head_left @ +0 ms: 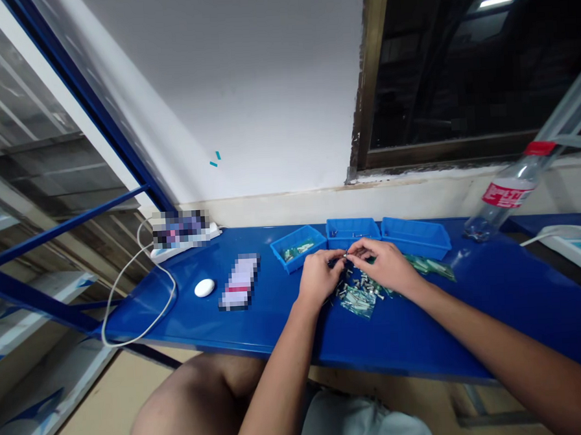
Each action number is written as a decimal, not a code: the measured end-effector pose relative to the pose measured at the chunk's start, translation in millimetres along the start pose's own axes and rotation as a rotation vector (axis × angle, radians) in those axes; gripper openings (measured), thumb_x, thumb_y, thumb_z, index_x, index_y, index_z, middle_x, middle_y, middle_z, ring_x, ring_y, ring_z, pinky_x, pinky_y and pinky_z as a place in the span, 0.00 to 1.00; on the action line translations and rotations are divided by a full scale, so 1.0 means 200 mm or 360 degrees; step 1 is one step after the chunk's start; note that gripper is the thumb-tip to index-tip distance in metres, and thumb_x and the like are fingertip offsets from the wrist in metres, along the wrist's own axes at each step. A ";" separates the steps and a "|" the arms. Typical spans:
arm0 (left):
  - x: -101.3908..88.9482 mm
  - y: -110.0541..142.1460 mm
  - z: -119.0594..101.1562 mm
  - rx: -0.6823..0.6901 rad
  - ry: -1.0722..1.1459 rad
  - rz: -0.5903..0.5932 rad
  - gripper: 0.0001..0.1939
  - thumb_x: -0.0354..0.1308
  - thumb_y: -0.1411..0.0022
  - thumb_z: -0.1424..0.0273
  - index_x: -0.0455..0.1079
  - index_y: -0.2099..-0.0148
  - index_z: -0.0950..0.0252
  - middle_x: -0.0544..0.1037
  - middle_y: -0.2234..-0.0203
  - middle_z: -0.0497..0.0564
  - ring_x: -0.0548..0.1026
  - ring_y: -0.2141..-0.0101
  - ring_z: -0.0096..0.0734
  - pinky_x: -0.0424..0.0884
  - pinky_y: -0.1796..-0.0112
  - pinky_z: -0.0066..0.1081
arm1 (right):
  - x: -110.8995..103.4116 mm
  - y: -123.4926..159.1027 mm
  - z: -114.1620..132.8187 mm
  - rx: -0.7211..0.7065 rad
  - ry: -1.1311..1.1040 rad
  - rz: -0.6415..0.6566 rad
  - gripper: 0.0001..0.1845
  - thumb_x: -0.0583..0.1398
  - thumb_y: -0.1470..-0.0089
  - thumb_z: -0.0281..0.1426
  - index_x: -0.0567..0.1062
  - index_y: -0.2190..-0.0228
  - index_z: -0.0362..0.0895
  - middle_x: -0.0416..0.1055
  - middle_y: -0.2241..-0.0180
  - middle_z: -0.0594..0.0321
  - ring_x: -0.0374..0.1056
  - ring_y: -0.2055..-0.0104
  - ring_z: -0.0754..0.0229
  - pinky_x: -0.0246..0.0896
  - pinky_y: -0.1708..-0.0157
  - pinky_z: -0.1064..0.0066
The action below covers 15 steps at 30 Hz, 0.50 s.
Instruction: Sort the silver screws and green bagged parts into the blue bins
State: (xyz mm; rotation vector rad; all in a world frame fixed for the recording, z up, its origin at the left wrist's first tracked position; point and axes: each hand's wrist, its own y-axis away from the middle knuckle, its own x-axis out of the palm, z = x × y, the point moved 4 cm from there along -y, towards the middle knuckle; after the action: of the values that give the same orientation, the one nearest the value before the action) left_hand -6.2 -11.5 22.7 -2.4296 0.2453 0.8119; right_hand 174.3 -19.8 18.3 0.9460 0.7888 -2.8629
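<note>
Left hand (321, 274) and right hand (384, 262) pinch a metal piece (346, 255), fingertips nearly closed.
Hardware pile (365, 283) just below, likely for reach.

small metal piece (346, 255) | silvery, pose unclear | between fingers (354, 247) | loose metal parts (366, 282) | heaped on blue table (286, 315)

I can't make out the tiny piece (346, 255) between my fingertips. Pixel blocks blur the phone (240, 282) and the items (181, 228) on the power strip (187, 242); the picture's right edge cuts off my right forearm (512, 355).
</note>
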 end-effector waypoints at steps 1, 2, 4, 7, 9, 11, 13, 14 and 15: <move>0.00 0.00 0.00 0.0003 0.0018 -0.0003 0.11 0.64 0.35 0.74 0.83 0.51 0.61 0.86 0.55 0.52 0.84 0.55 0.40 0.77 0.48 0.36 | 0.00 0.00 0.00 -0.0006 -0.0002 0.0009 0.08 0.63 0.40 0.38 0.78 0.62 0.48 0.81 0.63 0.59 0.77 0.62 0.53 0.75 0.59 0.60; 0.00 0.00 0.00 0.0002 0.0045 -0.0007 0.11 0.64 0.35 0.75 0.83 0.52 0.61 0.86 0.56 0.51 0.84 0.55 0.40 0.78 0.49 0.36 | 0.01 0.00 0.00 -0.0015 -0.0007 0.0016 0.08 0.63 0.40 0.38 0.78 0.61 0.48 0.81 0.63 0.59 0.77 0.62 0.53 0.75 0.59 0.60; 0.00 0.00 0.00 -0.0010 0.0119 -0.0020 0.13 0.64 0.36 0.76 0.81 0.50 0.61 0.87 0.57 0.50 0.84 0.56 0.39 0.78 0.49 0.36 | 0.01 0.00 0.00 -0.0053 -0.0019 0.0013 0.08 0.63 0.40 0.37 0.78 0.60 0.48 0.80 0.63 0.59 0.76 0.63 0.54 0.75 0.60 0.61; 0.00 0.01 0.00 -0.0024 0.0226 -0.0032 0.16 0.64 0.35 0.76 0.78 0.46 0.61 0.87 0.59 0.50 0.85 0.56 0.38 0.78 0.50 0.35 | -0.01 0.00 0.04 -0.0181 0.0043 0.0023 0.09 0.61 0.40 0.34 0.78 0.58 0.47 0.78 0.63 0.59 0.74 0.64 0.55 0.74 0.61 0.62; 0.00 0.01 0.00 -0.0006 0.0252 -0.0012 0.16 0.64 0.34 0.74 0.77 0.45 0.61 0.87 0.58 0.50 0.85 0.56 0.37 0.79 0.51 0.34 | -0.04 0.00 0.06 -0.0271 0.0176 0.0031 0.10 0.60 0.39 0.32 0.78 0.57 0.48 0.76 0.63 0.58 0.73 0.65 0.55 0.72 0.62 0.63; 0.01 0.01 -0.01 0.0010 0.0223 0.0016 0.14 0.63 0.33 0.71 0.77 0.45 0.61 0.86 0.57 0.50 0.84 0.56 0.37 0.79 0.52 0.33 | -0.11 -0.02 0.04 -0.0280 0.0364 -0.0028 0.11 0.59 0.39 0.31 0.79 0.57 0.48 0.77 0.60 0.57 0.72 0.65 0.55 0.71 0.61 0.63; 0.01 0.01 -0.01 0.0019 0.0141 0.0038 0.12 0.62 0.31 0.69 0.78 0.46 0.61 0.86 0.55 0.51 0.84 0.54 0.38 0.79 0.52 0.34 | -0.20 -0.03 -0.01 -0.0208 0.0580 -0.0234 0.12 0.58 0.40 0.31 0.80 0.58 0.46 0.77 0.60 0.56 0.72 0.64 0.54 0.70 0.59 0.62; 0.01 0.01 -0.01 0.0025 0.0092 0.0043 0.12 0.61 0.30 0.68 0.79 0.47 0.61 0.86 0.54 0.51 0.84 0.53 0.39 0.79 0.52 0.34 | -0.25 -0.04 -0.06 -0.0138 0.0706 -0.0336 0.12 0.58 0.40 0.31 0.80 0.57 0.46 0.77 0.60 0.55 0.73 0.63 0.52 0.69 0.57 0.61; 0.01 0.01 -0.01 0.0032 0.0049 0.0048 0.11 0.60 0.30 0.67 0.79 0.48 0.61 0.85 0.54 0.51 0.83 0.53 0.40 0.79 0.51 0.35 | -0.30 -0.04 -0.10 -0.0072 0.0830 -0.0390 0.12 0.58 0.41 0.31 0.80 0.58 0.45 0.77 0.60 0.54 0.73 0.60 0.50 0.68 0.55 0.60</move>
State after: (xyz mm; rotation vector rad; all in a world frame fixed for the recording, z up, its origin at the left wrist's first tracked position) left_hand -4.8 -13.6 22.4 -2.4265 0.3007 0.7822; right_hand 231.9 -10.5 41.8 1.7373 1.0606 -2.7948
